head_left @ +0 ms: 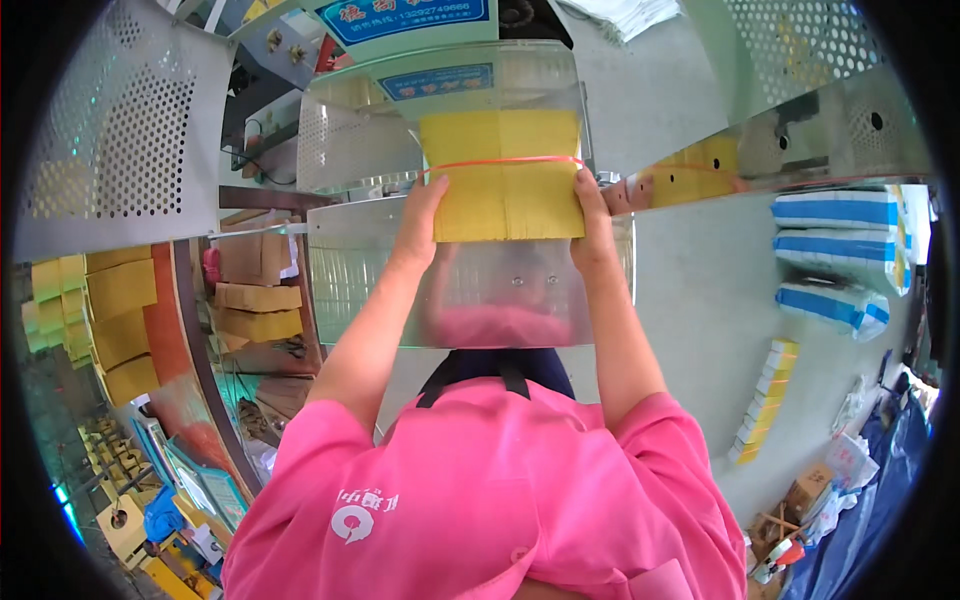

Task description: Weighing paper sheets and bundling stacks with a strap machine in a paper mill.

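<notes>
A thick yellow stack of paper sheets (505, 175), bound by a thin orange band, is held up in front of a shiny steel machine hopper (470, 290). My left hand (420, 215) grips the stack's left edge. My right hand (592, 215) grips its right edge. Both arms reach forward from pink sleeves. The steel panel below reflects the hands and the pink shirt.
Perforated metal guards (120, 140) flank the machine at left and upper right. Yellow paper stacks (120, 320) and brown bundles (255, 310) sit on shelves at left. Blue-and-white sacks (835, 250) and a row of yellow packs (765, 400) lie on the grey floor at right.
</notes>
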The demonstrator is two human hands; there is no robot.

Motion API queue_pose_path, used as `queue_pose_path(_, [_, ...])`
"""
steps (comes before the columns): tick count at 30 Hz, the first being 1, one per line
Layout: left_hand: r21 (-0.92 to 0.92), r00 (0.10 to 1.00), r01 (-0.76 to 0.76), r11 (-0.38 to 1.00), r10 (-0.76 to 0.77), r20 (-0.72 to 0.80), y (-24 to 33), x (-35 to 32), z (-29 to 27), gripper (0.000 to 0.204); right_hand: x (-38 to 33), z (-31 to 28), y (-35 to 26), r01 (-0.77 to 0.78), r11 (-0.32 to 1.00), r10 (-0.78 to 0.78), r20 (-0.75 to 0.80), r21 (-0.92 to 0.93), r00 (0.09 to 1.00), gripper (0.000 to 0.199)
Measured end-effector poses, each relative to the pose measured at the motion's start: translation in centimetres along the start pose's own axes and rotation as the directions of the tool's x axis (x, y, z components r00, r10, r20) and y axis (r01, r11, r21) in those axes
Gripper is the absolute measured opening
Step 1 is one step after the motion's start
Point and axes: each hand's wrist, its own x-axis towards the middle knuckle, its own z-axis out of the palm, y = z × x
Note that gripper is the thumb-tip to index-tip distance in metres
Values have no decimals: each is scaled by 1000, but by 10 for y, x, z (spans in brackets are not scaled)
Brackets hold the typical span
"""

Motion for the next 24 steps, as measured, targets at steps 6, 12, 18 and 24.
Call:
queue_pose_path(6, [103,999,43,994,-39,-35,-4,5,0,45,13,-15,15,39,996,-46,-89,-82,995,56])
queue_pose_path(12, [126,999,17,992,-13,-34,5,-3,7,48,5,-8,1,110,988,-106,35,-109,994,68])
queue_pose_path(18, [241,996,10,970,12,-89,1,-44,-7,48,-16,-5,-9,84,975,-51,161,-203,986,67])
queue_pose_path(24, [595,993,53,802,22,-117,3,-111,-44,50,-72,-7,28,238,821,-118,253,-519,960,66])
